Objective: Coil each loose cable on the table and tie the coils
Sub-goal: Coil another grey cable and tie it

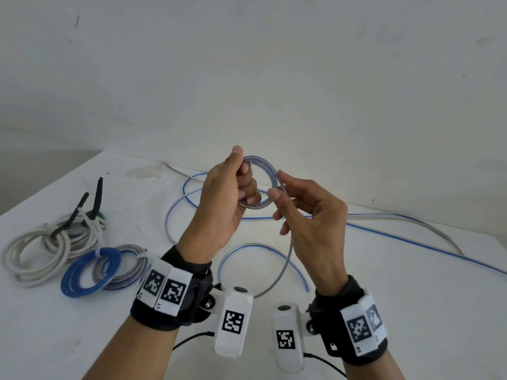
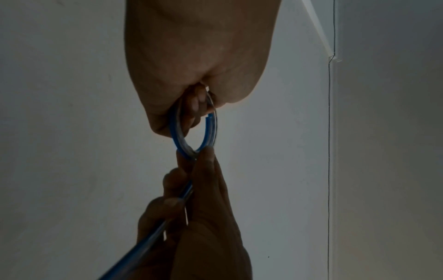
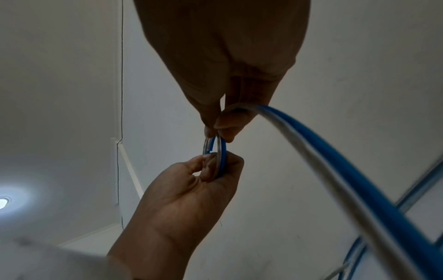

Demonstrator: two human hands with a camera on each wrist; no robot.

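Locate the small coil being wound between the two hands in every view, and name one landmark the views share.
Head: the coil is at centre, raised above the table, between both hands.
Left wrist: the coil is at centre, below the left hand.
Right wrist: the coil is at centre, below the right hand.
Shared landmark: the cable's loose length, trailing from the right hand in all three views.

Each bare forearm wears a black wrist strap bearing white blocks printed with black square codes; thin black wires trail from them.
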